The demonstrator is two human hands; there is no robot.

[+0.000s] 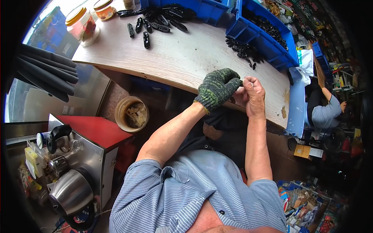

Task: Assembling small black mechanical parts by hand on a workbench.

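Dark green and black knit covers the left hand (pixel 218 88); the right hand (pixel 254 99) is bare. Both hands are positioned in front of the person, at the near edge of the table (pixel 175 58). The small dark part (pixel 240 83) is located between the two hands, at the fingertips: to the right of the gloved fingers and to the left of the bare thumb. Left hand state: fingers curled and narrow, tips closed on the part. Right hand state: thumb and forefinger pinched together on the same part. The fingers cover most of the part; its full shape cannot be determined. Beyond the hands, a pile of small black pieces (pixel 243 50) lies on the table, just beside a long blue bin (pixel 252 35) containing more black pieces. Elongated black parts (pixel 163 19) lie in a loose group at the far left, near a second blue bin (pixel 206 11). A jar with a yellow lid (pixel 83 29) stands upright at the table's left end.
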